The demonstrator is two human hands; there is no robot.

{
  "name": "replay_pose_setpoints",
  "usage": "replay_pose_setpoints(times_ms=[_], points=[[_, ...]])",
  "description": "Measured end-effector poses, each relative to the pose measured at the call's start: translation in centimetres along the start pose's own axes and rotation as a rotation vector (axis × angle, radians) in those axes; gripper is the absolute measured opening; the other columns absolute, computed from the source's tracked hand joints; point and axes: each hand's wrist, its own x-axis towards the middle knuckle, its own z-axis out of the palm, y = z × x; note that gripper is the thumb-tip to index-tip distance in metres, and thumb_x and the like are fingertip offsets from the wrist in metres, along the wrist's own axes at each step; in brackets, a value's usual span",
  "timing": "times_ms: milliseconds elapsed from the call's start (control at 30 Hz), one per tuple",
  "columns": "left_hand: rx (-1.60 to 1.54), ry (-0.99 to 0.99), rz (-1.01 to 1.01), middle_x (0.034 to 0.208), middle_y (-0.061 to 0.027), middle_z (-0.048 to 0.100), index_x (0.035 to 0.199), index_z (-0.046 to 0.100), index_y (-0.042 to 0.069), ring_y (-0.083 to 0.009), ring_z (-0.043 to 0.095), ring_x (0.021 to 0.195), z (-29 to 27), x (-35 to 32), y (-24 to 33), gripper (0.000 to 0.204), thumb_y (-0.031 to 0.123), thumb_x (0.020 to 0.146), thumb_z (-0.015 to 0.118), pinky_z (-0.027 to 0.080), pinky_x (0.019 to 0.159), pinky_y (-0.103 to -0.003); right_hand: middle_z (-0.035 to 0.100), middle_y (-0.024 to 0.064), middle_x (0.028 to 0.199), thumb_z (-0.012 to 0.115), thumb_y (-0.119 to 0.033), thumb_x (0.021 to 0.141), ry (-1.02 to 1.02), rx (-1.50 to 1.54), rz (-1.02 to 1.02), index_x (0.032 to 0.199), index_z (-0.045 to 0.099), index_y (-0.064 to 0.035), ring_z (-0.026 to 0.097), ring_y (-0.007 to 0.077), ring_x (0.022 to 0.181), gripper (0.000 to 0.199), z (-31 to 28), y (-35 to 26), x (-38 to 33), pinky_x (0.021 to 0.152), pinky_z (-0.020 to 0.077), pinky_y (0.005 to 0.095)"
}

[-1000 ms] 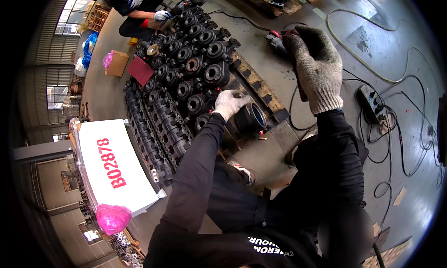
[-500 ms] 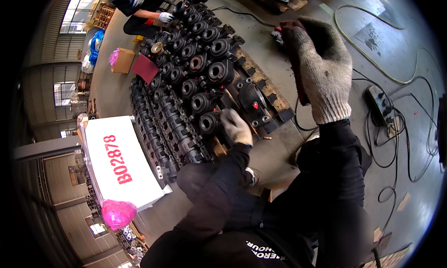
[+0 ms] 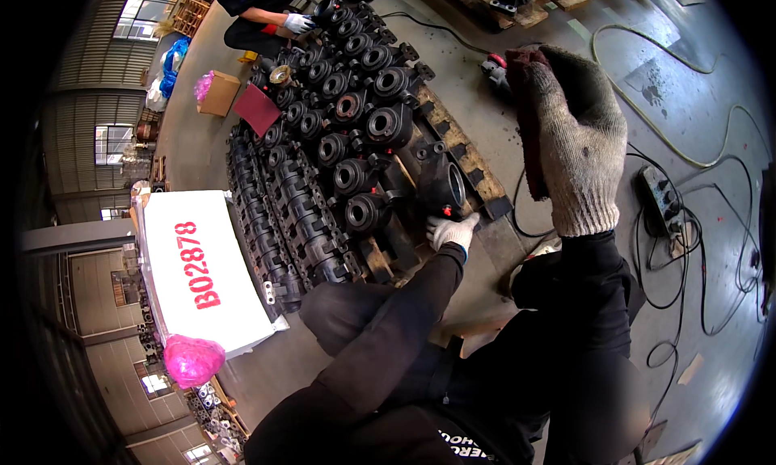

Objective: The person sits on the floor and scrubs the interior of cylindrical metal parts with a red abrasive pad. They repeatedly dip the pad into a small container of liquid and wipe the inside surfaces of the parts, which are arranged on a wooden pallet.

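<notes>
My left hand (image 3: 453, 231), in a whitish knit glove, grips the near edge of a black cast-metal housing (image 3: 441, 186). The housing is tilted on the wooden pallet (image 3: 471, 164), its round opening facing right and a small red plug at its near side. My right hand (image 3: 580, 134), in a soiled grey glove, is raised at the right with fingers curled round a dark maroon abrasive pad (image 3: 530, 154). The fingertips are partly hidden behind the pad. Rows of similar black ring-ended castings (image 3: 389, 126) stand to the left of the housing.
A white box (image 3: 212, 263) stands left of long black castings (image 3: 301, 214). A maroon sheet (image 3: 257, 110) lies on the parts. A co-worker's gloved hand (image 3: 298, 23) touches the far castings. A red-grey tool (image 3: 494, 71), power strip (image 3: 660, 194) and cables lie right.
My left hand has moved right from the ring-ended castings onto the housing, which is now tipped with its opening showing. My right hand still holds the pad, a little lower and further right in view.
</notes>
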Motion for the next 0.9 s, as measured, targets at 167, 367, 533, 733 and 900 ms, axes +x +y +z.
replay_pose_setpoints(times_ms=[167,367,533,733,900], points=[[0.115,0.114,0.061,0.154,-0.0278,0.042,0.156,0.021,-0.008,-0.0402,0.039,0.146,0.5,1.5,-1.2,0.128,0.058,0.067,0.087,0.035,0.120,-0.047,0.076,0.0114,0.107,0.075,-0.015,0.096,-0.007,0.106,0.013,0.117,0.070,0.0008,0.070,0.0156,0.100,0.027,0.2,0.5,0.2,0.091,0.0541,0.0285],[0.062,0.023,0.363,0.140,-0.0382,0.046,0.134,0.033,-0.008,-0.0484,0.056,0.127,-6.3,1.7,0.4,0.098,0.035,0.066,0.088,0.051,0.104,-0.047,0.076,0.0114,0.106,0.076,-0.017,0.095,-0.002,0.030,-0.071,0.116,0.071,-0.0007,0.072,0.0172,0.098,0.027,0.5,1.3,0.6,0.091,0.0553,0.0292],[0.206,-0.136,0.427,0.128,-0.0385,0.059,0.132,0.038,-0.012,-0.0447,0.063,0.121,-11.4,1.8,0.8,0.100,0.038,0.062,0.087,0.053,0.102,-0.044,0.076,0.0108,0.106,0.074,-0.018,0.096,0.018,0.032,-0.135,0.116,0.071,-0.0016,0.072,0.0179,0.096,0.026,1.0,2.5,1.3,0.089,0.0560,0.0305],[0.523,-0.117,0.629,0.118,-0.0328,0.068,0.128,0.051,-0.014,-0.0415,0.067,0.115,-19.4,-0.2,4.6,0.094,0.045,0.065,0.088,0.055,0.097,-0.042,0.076,0.0123,0.109,0.075,-0.024,0.096,0.012,0.014,-0.062,0.118,0.071,-0.0011,0.071,0.0186,0.098,0.032,1.1,2.6,1.0,0.089,0.0550,0.0305],[0.540,-0.121,0.632,0.115,-0.0354,0.068,0.129,0.054,-0.010,-0.0435,0.068,0.114,-20.5,-1.7,4.2,0.087,0.056,0.077,0.077,0.054,0.097,-0.045,0.076,0.0129,0.108,0.072,-0.026,0.097,-0.019,0.003,0.077,0.119,0.071,-0.0007,0.070,0.0186,0.094,0.033,1.0,3.9,-0.3,0.086,0.0549,0.0304]])
